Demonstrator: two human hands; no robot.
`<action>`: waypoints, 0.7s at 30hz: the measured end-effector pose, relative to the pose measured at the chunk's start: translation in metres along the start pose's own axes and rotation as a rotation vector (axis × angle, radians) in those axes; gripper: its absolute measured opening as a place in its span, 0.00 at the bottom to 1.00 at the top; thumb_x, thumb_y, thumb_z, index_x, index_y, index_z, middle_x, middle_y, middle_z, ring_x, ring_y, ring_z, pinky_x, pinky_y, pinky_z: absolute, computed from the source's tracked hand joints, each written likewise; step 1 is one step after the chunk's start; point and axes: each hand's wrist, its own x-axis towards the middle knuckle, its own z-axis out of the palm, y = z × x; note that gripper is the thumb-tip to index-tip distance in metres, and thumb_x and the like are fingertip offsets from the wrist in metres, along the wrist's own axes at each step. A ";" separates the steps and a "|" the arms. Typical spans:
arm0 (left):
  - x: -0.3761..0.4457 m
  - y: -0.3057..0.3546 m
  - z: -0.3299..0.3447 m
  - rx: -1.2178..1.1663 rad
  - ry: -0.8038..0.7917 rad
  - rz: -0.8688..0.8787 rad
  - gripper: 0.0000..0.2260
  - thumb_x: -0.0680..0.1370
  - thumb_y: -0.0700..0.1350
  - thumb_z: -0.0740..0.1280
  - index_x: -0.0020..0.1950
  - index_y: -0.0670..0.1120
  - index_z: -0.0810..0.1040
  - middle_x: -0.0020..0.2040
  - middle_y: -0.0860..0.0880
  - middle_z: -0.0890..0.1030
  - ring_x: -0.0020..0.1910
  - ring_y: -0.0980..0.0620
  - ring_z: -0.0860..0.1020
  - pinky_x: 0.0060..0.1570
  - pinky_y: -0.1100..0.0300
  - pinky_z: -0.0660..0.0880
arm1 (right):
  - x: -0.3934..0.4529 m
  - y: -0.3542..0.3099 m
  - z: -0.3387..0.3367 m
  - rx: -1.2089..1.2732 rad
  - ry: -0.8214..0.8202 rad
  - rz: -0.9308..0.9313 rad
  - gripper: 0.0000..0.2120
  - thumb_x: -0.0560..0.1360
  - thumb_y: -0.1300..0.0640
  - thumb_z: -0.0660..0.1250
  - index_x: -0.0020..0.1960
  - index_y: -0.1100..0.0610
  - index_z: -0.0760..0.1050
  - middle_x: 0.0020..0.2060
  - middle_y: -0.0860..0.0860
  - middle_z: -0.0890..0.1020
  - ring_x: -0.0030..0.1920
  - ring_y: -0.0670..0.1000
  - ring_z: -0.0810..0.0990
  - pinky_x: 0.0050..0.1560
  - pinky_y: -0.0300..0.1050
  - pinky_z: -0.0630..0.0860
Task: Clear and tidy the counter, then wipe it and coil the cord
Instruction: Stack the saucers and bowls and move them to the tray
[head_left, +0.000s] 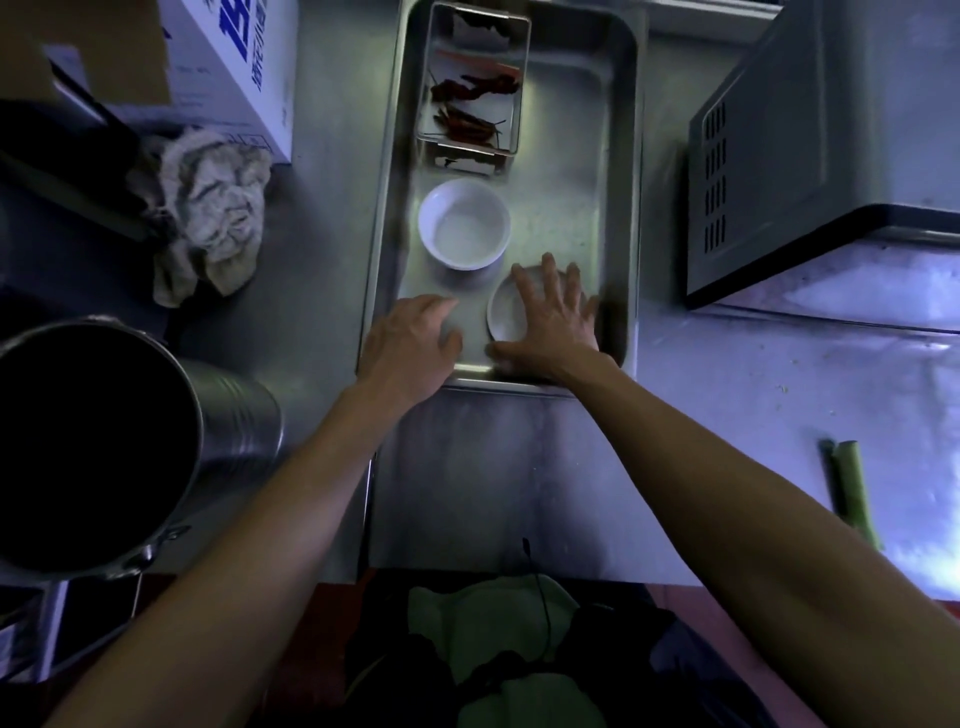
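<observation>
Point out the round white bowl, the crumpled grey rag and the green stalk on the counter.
Round white bowl (464, 228): head view, on its inner bottom.
Crumpled grey rag (215, 208): head view, on its bunched middle.
Green stalk (852, 488): head view, on its mid-length.

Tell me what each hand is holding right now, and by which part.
Nothing is gripped. The right hand lies flat, fingers spread, on top of the small saucer in the steel tray. The left hand rests at the tray's near edge; a hold there cannot be told.
</observation>
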 end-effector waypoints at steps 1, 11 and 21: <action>0.000 0.001 0.000 0.006 -0.002 0.001 0.20 0.79 0.49 0.65 0.70 0.47 0.74 0.68 0.48 0.77 0.67 0.44 0.73 0.65 0.50 0.70 | 0.000 0.000 -0.002 0.001 -0.002 -0.005 0.55 0.65 0.30 0.70 0.80 0.42 0.41 0.80 0.51 0.35 0.78 0.62 0.33 0.74 0.73 0.42; -0.002 0.034 0.003 0.081 -0.081 0.044 0.23 0.79 0.50 0.64 0.74 0.49 0.70 0.72 0.48 0.73 0.69 0.44 0.70 0.66 0.45 0.69 | -0.037 0.024 -0.031 0.041 0.161 -0.089 0.37 0.76 0.39 0.65 0.79 0.48 0.54 0.81 0.53 0.49 0.80 0.58 0.45 0.77 0.61 0.53; -0.028 0.153 0.040 0.204 -0.119 0.266 0.19 0.78 0.51 0.64 0.68 0.49 0.74 0.67 0.47 0.77 0.63 0.40 0.75 0.56 0.45 0.75 | -0.166 0.132 -0.046 0.242 0.312 0.009 0.30 0.78 0.47 0.66 0.77 0.50 0.62 0.78 0.54 0.62 0.78 0.56 0.58 0.72 0.57 0.62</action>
